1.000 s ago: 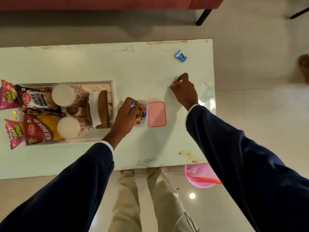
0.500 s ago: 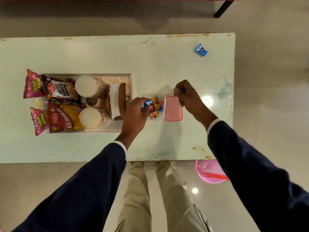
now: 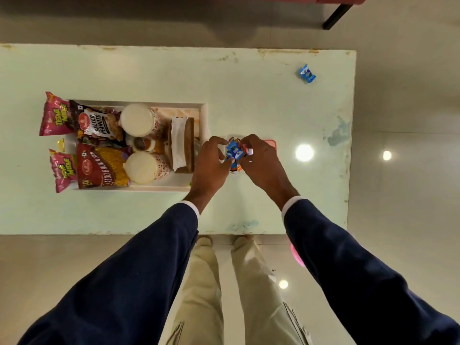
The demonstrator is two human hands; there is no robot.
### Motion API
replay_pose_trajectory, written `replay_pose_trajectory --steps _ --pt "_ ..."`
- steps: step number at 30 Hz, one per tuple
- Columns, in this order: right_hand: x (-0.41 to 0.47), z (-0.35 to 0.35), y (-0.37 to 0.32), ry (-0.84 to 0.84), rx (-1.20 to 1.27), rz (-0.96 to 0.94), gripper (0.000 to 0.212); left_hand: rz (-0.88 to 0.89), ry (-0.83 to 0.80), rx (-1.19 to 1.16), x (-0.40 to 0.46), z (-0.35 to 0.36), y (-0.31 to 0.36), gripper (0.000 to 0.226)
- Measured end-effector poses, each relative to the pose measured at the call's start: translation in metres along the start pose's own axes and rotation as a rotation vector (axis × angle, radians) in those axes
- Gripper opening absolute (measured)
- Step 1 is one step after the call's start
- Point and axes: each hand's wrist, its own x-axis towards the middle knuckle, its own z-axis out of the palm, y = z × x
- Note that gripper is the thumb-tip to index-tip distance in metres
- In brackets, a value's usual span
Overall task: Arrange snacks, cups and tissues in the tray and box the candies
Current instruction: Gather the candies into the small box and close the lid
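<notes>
crinkling blue-wrapped candies [image 3: 234, 153] between fingers [image 3: 225, 163]

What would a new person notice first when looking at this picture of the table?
First, the two hands, left hand and right hand, meeting over a heap of bright candies in a small box near the table's middle. Then the tray to the left, packed with snack packets, two paper cups and tissues. Last, one blue candy alone near the table's far right corner.

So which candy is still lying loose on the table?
The blue-wrapped candy near the table's far right corner, alone; the others sit bunched between both hands.
</notes>
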Motion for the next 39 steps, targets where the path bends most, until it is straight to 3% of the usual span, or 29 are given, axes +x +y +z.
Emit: replay_pose_trajectory --steps 8,15,20,24,30,33,39 --pt "0.057 -0.082 0.028 0.271 -0.122 -0.007 0.019 0.099 -0.007 0.041 0.023 -0.001 0.016 0.027" --pt "0.143 -0.144 0.038 0.495 -0.330 -0.034 0.042 0.102 -0.041 0.087 0.052 0.008 0.024 0.033" --pt "0.181 -0.147 0.038 0.310 -0.463 0.081 0.038 0.077 -0.034 0.126 0.052 0.007 0.008 0.029" --pt "0.183 -0.144 0.046 0.283 -0.523 0.076 0.031 0.043 -0.051 0.135 0.046 0.003 0.001 0.031" --pt "0.132 -0.112 0.038 0.314 -0.187 0.005 0.016 -0.005 -0.036 0.073 0.038 -0.002 -0.008 0.033" --pt "0.077 -0.071 0.028 0.132 -0.089 -0.068 0.008 -0.053 -0.067 0.034 0.035 -0.001 -0.011 0.034" --pt "0.008 0.003 0.030 0.014 -0.044 -0.077 0.030 -0.045 -0.141 0.022 0.025 -0.005 -0.018 0.039"
